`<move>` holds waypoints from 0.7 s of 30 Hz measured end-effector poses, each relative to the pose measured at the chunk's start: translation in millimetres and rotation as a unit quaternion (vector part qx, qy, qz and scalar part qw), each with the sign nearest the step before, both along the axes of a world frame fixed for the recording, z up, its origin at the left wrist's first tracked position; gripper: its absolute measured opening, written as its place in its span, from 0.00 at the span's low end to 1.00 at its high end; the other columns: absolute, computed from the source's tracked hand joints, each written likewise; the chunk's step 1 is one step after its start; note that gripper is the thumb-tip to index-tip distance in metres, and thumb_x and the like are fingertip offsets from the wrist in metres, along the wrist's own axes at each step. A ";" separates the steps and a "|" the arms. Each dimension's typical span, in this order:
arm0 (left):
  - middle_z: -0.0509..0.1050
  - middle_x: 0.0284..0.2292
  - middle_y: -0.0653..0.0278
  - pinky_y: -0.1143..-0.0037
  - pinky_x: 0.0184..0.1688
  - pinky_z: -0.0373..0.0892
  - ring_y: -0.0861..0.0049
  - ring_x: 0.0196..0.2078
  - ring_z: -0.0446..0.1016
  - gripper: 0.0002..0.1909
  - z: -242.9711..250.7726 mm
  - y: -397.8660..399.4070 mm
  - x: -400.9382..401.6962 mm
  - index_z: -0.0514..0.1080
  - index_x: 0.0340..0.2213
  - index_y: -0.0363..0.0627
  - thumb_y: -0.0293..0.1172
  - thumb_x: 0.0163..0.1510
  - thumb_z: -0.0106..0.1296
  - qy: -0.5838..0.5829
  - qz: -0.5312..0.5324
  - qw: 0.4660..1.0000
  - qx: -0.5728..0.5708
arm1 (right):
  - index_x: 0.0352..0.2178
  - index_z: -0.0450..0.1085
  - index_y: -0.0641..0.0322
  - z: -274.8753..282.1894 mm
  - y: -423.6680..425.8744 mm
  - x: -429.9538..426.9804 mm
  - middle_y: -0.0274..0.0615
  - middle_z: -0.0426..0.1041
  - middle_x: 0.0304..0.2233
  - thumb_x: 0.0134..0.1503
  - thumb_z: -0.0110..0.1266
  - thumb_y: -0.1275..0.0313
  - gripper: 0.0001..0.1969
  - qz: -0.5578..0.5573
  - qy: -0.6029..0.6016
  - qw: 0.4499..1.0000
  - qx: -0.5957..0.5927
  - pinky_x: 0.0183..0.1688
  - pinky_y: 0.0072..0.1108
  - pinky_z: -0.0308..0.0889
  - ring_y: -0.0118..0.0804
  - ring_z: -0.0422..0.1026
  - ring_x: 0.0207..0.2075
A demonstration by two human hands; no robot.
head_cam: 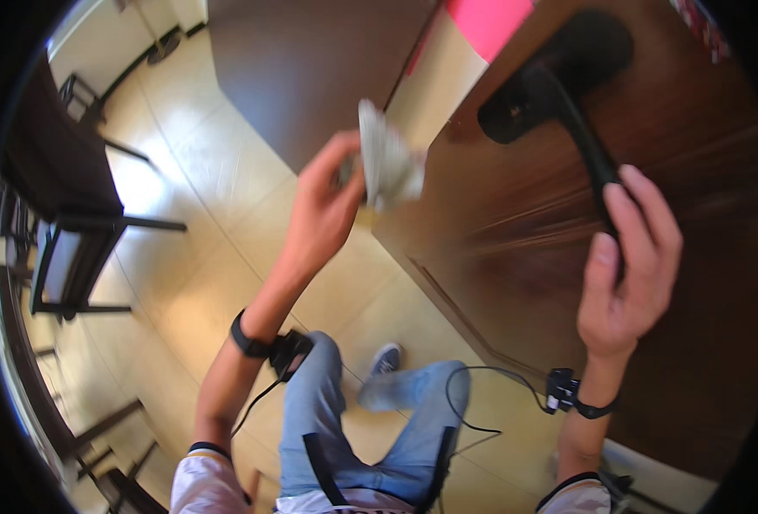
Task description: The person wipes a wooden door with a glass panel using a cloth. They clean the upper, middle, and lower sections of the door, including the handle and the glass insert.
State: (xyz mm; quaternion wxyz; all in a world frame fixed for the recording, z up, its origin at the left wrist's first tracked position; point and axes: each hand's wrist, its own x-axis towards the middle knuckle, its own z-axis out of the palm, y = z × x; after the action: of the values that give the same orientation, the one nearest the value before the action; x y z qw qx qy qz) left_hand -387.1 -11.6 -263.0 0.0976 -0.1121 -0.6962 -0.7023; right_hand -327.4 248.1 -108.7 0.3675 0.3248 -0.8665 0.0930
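My left hand [331, 193] is closed on a crumpled, pale grey-white cloth or wad of paper [388, 157], whose blurred folds stick out to the right of the fingers. On the right, my right hand [633, 270] has its fingers and thumb around the lower end of a black lever door handle [581, 132]. That handle joins a dark oblong backplate [520, 96] on a brown wooden door [533, 257]. Each wrist wears a black strap with a small device and a cable.
Dark chairs [64, 218] stand on the tiled floor [244, 257] at the left. A second dark brown panel [308, 64] rises beyond my left hand, with a bright pink surface [491, 22] to its right. A loose cable [475, 427] hangs by my leg.
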 end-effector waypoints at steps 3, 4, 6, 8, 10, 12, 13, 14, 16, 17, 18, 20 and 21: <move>0.71 0.35 0.69 0.81 0.40 0.64 0.83 0.36 0.67 0.14 19.9 50.8 -80.0 0.69 0.45 0.34 0.26 0.58 0.50 0.179 -0.015 0.979 0.100 | 0.42 0.72 0.70 -45.7 27.8 29.6 0.58 0.68 0.46 0.58 0.45 0.81 0.12 -0.049 0.111 0.989 -0.089 0.46 0.33 0.71 0.52 0.71 0.45; 0.71 0.34 0.69 0.81 0.40 0.65 0.83 0.36 0.67 0.14 9.4 57.5 -94.0 0.69 0.45 0.34 0.27 0.58 0.50 0.133 -0.047 0.986 0.089 | 0.41 0.71 0.71 -59.8 41.0 47.6 0.57 0.68 0.44 0.59 0.43 0.81 0.12 -0.078 0.107 0.990 -0.041 0.45 0.34 0.72 0.53 0.71 0.44; 0.71 0.40 0.71 0.82 0.46 0.64 0.84 0.39 0.67 0.20 -9.3 77.9 -103.9 0.66 0.51 0.36 0.33 0.60 0.49 0.052 -0.084 0.992 0.074 | 0.41 0.71 0.71 -94.5 66.6 96.1 0.56 0.68 0.42 0.59 0.41 0.81 0.12 -0.135 0.091 0.987 0.011 0.44 0.36 0.72 0.53 0.71 0.42; 0.70 0.41 0.70 0.82 0.46 0.63 0.85 0.41 0.66 0.24 -37.9 91.6 -101.3 0.63 0.56 0.38 0.30 0.59 0.49 0.195 -0.072 0.972 0.114 | 0.41 0.71 0.71 -147.6 85.7 141.5 0.55 0.68 0.42 0.59 0.41 0.81 0.13 -0.157 0.082 0.984 0.011 0.45 0.36 0.72 0.53 0.71 0.43; 0.73 0.45 0.66 0.77 0.52 0.65 0.81 0.46 0.70 0.25 -64.6 93.6 -98.4 0.64 0.56 0.37 0.24 0.56 0.50 0.186 -0.084 0.966 0.161 | 0.41 0.71 0.71 -180.0 101.7 169.5 0.55 0.67 0.43 0.59 0.41 0.81 0.13 -0.174 0.084 0.981 0.025 0.45 0.36 0.71 0.53 0.70 0.44; 0.73 0.46 0.65 0.76 0.52 0.65 0.80 0.47 0.70 0.25 -99.5 83.1 -96.4 0.64 0.56 0.37 0.24 0.56 0.50 0.150 -0.104 0.974 0.136 | 0.42 0.70 0.71 -201.0 109.6 182.1 0.54 0.65 0.46 0.60 0.41 0.80 0.12 -0.366 0.114 0.909 0.165 0.47 0.35 0.70 0.52 0.68 0.47; 0.73 0.47 0.65 0.76 0.53 0.65 0.80 0.48 0.70 0.25 -122.2 80.1 -94.9 0.65 0.56 0.37 0.24 0.56 0.49 0.109 -0.114 0.981 0.109 | 0.42 0.70 0.71 -208.1 121.8 179.9 0.54 0.65 0.46 0.60 0.41 0.80 0.12 -0.365 0.116 0.908 0.169 0.47 0.35 0.70 0.52 0.68 0.47; 0.73 0.47 0.64 0.76 0.53 0.64 0.80 0.48 0.70 0.24 -151.3 71.9 -95.1 0.65 0.55 0.37 0.25 0.56 0.49 0.097 -0.120 0.984 0.088 | 0.43 0.69 0.72 -209.8 131.4 174.1 0.53 0.64 0.47 0.60 0.42 0.80 0.12 -0.392 0.170 0.897 0.113 0.49 0.35 0.69 0.51 0.67 0.48; 0.73 0.46 0.64 0.77 0.53 0.64 0.79 0.48 0.69 0.25 -199.9 76.6 -87.7 0.65 0.55 0.36 0.24 0.55 0.49 0.055 -0.125 0.988 0.073 | 0.45 0.67 0.72 -212.1 171.3 169.0 0.52 0.64 0.48 0.60 0.43 0.80 0.13 -0.435 0.259 0.857 0.101 0.51 0.34 0.66 0.49 0.65 0.50; 0.72 0.45 0.64 0.77 0.53 0.63 0.78 0.48 0.69 0.25 -211.9 80.2 -78.7 0.64 0.55 0.35 0.23 0.55 0.49 0.028 -0.121 0.990 0.070 | 0.46 0.66 0.72 -216.4 190.6 168.8 0.52 0.64 0.48 0.59 0.44 0.81 0.14 -0.451 0.293 0.832 0.139 0.52 0.34 0.65 0.48 0.64 0.50; 0.71 0.47 0.62 0.76 0.55 0.62 0.77 0.51 0.68 0.25 -221.7 85.6 -71.9 0.63 0.56 0.34 0.23 0.55 0.48 0.057 -0.065 0.995 0.052 | 0.46 0.66 0.71 -215.1 191.7 162.0 0.50 0.64 0.47 0.59 0.45 0.80 0.14 -0.425 0.312 0.834 0.162 0.53 0.35 0.63 0.49 0.64 0.50; 0.67 0.53 0.60 0.75 0.59 0.57 0.76 0.56 0.64 0.25 -210.6 107.9 -57.9 0.60 0.58 0.33 0.22 0.59 0.45 0.092 0.032 0.992 0.077 | 0.45 0.67 0.68 -219.0 186.8 151.7 0.49 0.65 0.47 0.59 0.46 0.79 0.13 -0.410 0.320 0.842 0.145 0.53 0.34 0.61 0.49 0.64 0.50; 0.61 0.58 0.57 0.75 0.62 0.54 0.74 0.60 0.59 0.25 -180.5 119.4 -52.6 0.57 0.59 0.34 0.22 0.61 0.42 0.129 0.041 0.986 0.094 | 0.45 0.67 0.67 -215.1 185.7 152.7 0.48 0.65 0.47 0.59 0.46 0.78 0.12 -0.410 0.311 0.845 0.145 0.53 0.34 0.61 0.49 0.64 0.50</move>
State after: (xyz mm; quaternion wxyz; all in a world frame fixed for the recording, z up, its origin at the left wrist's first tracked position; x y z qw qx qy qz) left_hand -439.7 107.8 -443.4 0.2252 -0.1631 -0.6129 -0.7396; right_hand -174.7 433.8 -323.8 0.5715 0.0019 -0.7644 -0.2986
